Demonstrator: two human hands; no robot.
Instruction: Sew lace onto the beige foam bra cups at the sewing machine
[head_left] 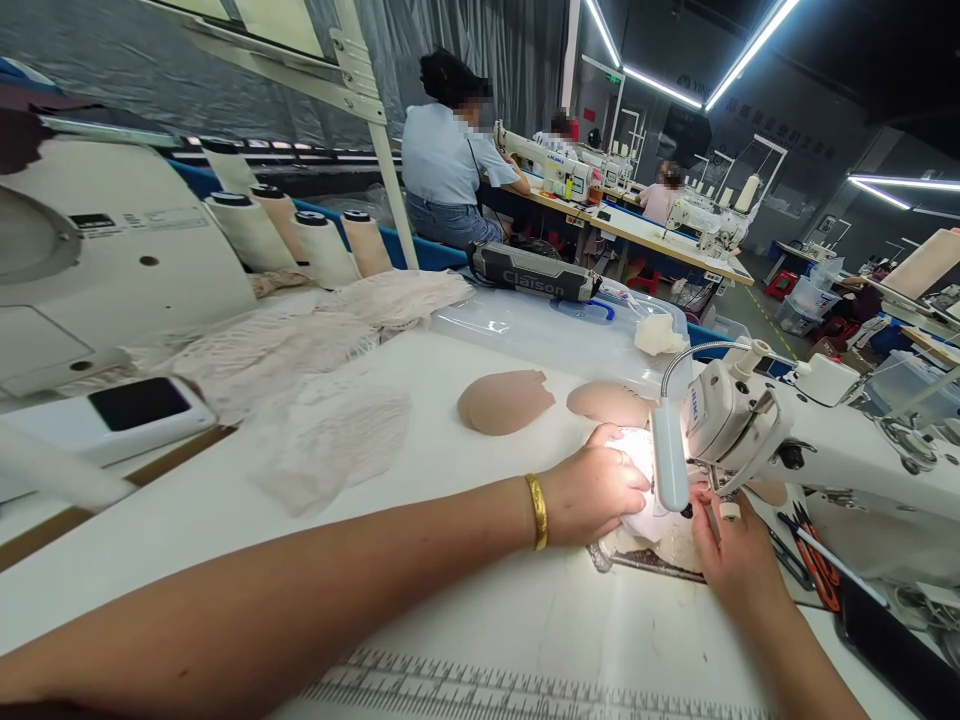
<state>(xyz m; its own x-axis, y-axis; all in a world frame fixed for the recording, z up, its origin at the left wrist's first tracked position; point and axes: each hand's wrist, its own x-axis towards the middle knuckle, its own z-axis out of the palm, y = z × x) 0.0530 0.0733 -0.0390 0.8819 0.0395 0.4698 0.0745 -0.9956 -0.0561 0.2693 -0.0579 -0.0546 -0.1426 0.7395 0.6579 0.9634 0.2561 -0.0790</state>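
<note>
My left hand (600,487), a gold bracelet at its wrist, has its fingers curled on a brightly lit white fabric piece (643,525) at the sewing machine (750,415). Beside the needle area, my right hand (739,550) closes its fingertips on the fabric's right side; the machine head partly hides them. The small lamp (670,455) on a bent neck shines on the work and covers part of the fabric. Two beige bra cups (506,402) lie just beyond my left hand, the right one partly behind the lamp.
Sheer lace fabric (330,430) spreads over the table's left side. Thread cones (326,250) stand behind it. A clear plastic lid (517,325) lies at the back. Orange-handled scissors (817,565) and a black phone (896,640) are at right. A printed ruler (517,690) runs along the front; co-workers sit beyond.
</note>
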